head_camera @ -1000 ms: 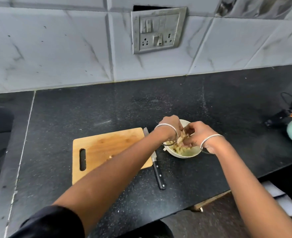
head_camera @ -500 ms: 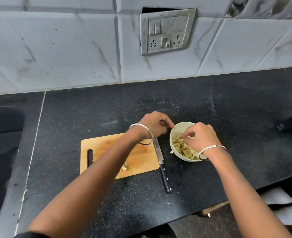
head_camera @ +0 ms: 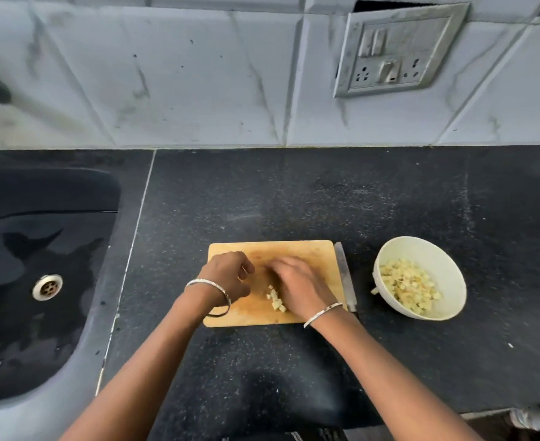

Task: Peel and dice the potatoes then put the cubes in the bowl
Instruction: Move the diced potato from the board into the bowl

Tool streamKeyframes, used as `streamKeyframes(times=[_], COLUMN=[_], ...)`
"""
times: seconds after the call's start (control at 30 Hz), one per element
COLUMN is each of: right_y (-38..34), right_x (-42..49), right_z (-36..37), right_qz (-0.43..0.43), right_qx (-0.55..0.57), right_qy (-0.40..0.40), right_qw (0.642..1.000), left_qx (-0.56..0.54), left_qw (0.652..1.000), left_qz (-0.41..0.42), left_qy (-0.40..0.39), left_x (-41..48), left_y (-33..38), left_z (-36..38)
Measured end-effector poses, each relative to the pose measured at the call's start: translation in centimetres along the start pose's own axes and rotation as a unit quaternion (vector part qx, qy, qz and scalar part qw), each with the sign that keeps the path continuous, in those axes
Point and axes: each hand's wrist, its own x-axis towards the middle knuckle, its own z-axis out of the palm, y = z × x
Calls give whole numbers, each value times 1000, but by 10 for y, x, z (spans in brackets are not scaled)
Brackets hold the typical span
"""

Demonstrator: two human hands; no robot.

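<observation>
- Head view: a small cluster of pale yellow potato cubes (head_camera: 275, 300) lies on the rectangular light wooden cutting board (head_camera: 310, 253), between the two hands.
- The round white bowl (head_camera: 437, 259) stands on the black speckled stone tabletop (head_camera: 294, 202), apart from the board on its right. It holds a heap of diced potato (head_camera: 408, 283).
- One stray cube (head_camera: 374, 291) lies on the tabletop against the bowl's left side.
- A steel-bladed kitchen knife (head_camera: 342, 268) lies along the board's right edge, with no hand on it. Its handle is hidden behind the right wrist.
- Step in hand, as judged: gathering the few cubes on the board for transfer to the bowl.
- Recommended method:
  - Sweep the cubes into one tight pile with the edge of the right hand.
  - Cup them between both hands and lift them clear of the knife.
  - Release them low over the bowl so that none bounce out.
  - Collect the stray cube afterwards.
- Right hand (head_camera: 297, 284): the fingers are extended and held together. It lies low over the board with its inner edge beside the cubes and grips nothing.
- Left hand (head_camera: 227, 275): the fingers are loosely curled over the board's left part, and nothing is seen in them. Whether the fingertips touch the wood cannot be told.
- No unpeeled potato is in view. The task appears near completion.
</observation>
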Motion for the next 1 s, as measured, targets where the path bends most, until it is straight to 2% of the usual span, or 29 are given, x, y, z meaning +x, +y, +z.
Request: streamKeyframes(times=[0.2, 0.37, 0.43, 0.57, 0.67, 0.73, 0.83, 1.0], right_y=[-5, 6, 9, 19, 16, 10, -1, -6], right_x=[-6, -43, -52, -59, -62, -64, -64, -62], right_z=[22, 22, 16, -1, -4, 2, 19, 51], right_qz=[-83, -120, -110, -4, 24, 8, -8, 12], right_qx=[-68, -59, -36, 20, 11, -27, -80, -92], right_qy=[-10, 2, 20, 82, 29, -18, -44, -4], right_qw=[994, 991, 993, 996, 999, 999, 996, 996], left_qx=[-29, -47, -56, -68, -67, -56, -37, -10], left_qw=[999, 998, 998, 997, 996, 996, 997, 997], left_qz=[-7, 15, 21, 30, 36, 39, 40, 13], left_qy=[38, 35, 36, 31, 43, 55, 59, 76], left_x=[-6, -13, -17, -27, -33, -35, -38, -39], left_y=[-10, -11, -11, -4, 4, 8, 12, 10], left_z=[19, 30, 33, 41, 48, 52, 57, 61])
